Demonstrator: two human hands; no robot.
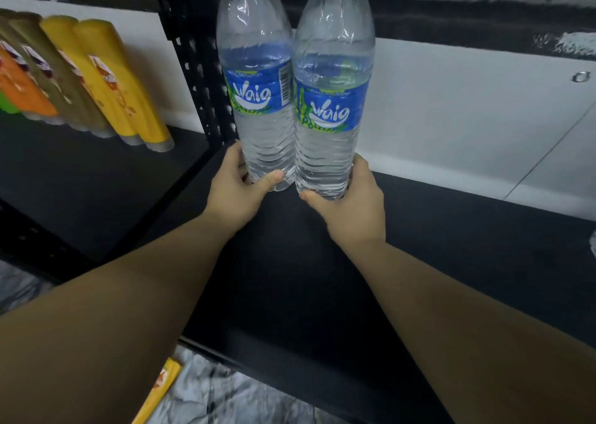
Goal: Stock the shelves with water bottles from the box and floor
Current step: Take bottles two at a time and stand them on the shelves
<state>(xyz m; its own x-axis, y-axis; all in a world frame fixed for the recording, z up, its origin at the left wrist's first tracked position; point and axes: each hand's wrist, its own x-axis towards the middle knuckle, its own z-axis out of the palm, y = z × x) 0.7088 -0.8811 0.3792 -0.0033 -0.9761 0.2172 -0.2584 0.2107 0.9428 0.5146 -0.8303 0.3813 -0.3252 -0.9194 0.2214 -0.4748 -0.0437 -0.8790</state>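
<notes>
On the black shelf (451, 246) stand two water bottles (256, 85) (332, 101), side by side, each gripped by one of two hands (237, 188) (351, 204), while left of that shelf four tall bottles (106, 78) stand in a row.

Open dark shelf (451, 246) right of both bottles; black upright post (193, 68) close left.
</notes>
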